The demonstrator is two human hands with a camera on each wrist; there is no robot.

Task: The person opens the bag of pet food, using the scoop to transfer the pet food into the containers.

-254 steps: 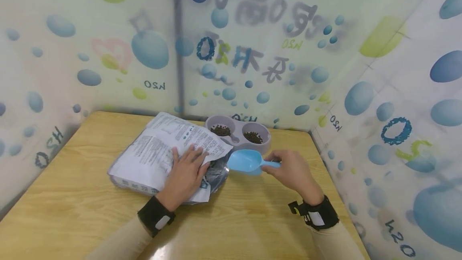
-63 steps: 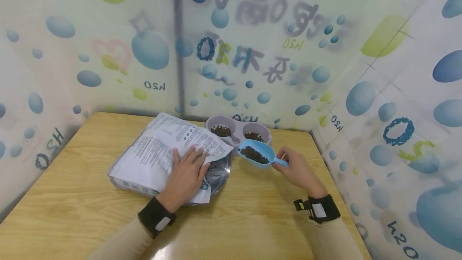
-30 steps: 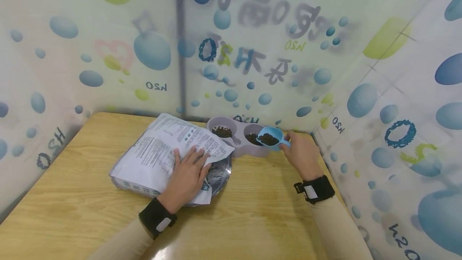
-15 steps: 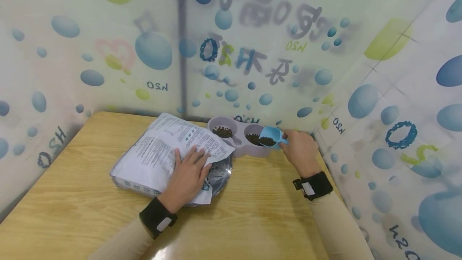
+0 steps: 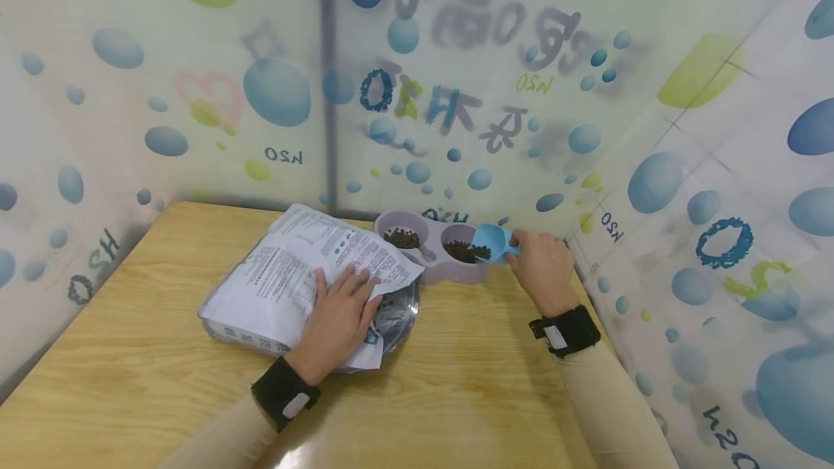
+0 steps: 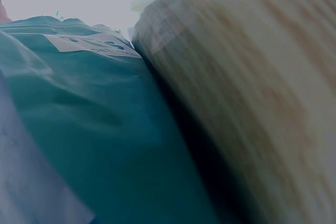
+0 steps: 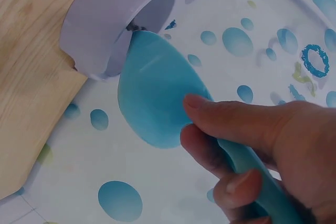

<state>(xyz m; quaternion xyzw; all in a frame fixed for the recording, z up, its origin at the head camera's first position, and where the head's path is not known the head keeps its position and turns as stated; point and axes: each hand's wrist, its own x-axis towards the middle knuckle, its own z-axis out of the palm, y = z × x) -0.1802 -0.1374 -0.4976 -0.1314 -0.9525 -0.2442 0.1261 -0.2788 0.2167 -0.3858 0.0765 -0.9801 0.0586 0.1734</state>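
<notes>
My right hand [image 5: 542, 272] grips the handle of a light blue scoop [image 5: 493, 240]. The scoop is tipped over the right bowl of a grey double pet bowl [image 5: 451, 273], and brown kibble [image 5: 480, 252] sits at its lip. In the right wrist view the underside of the scoop [image 7: 157, 93] faces the camera, its tip at the bowl's rim. Both bowls hold some kibble. My left hand [image 5: 335, 324] rests flat, fingers spread, on a white printed bag [image 5: 274, 277] whose silvery mouth [image 5: 399, 313] faces right. In the left wrist view only the bag's green side [image 6: 105, 114] shows, not the hand.
Everything stands on a wooden table [image 5: 449, 382]. A wall covering [image 5: 417, 35] with blue and green drops rises behind it, and another stands close along the right side by the right arm. The bag's corner reaches to the double bowl's front left.
The scoop, blank inside at first, was later full of kibble and moved from the bag's mouth to the right bowl. Now it is tipped further and holds less. The left hand has stayed put.
</notes>
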